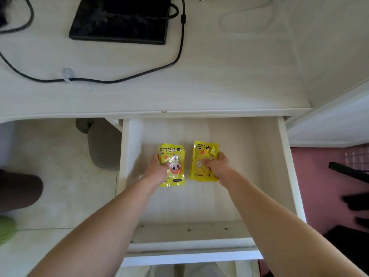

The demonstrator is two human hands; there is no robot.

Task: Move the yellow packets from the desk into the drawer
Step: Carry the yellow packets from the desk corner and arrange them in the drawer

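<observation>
Seen from above, a person reaches both arms into an open white drawer (287,156) below a pale desk (199,76). The left hand (157,168) grips one stack of yellow packets (174,166); the right hand (218,166) grips a second stack (199,162) just beside it, low over the drawer floor.

A black flat slab (119,21) lies at the far side. A black cable (183,19) passes just beside its right edge, then curves in a wide loop to the left through a clear clip (67,75). Lower left, on the pale tiled floor (60,176), stands something grey (103,146), perhaps a pair of slippers. A blurred green object (6,228) shows at the left edge, and a pink mat (319,186) at the right.
</observation>
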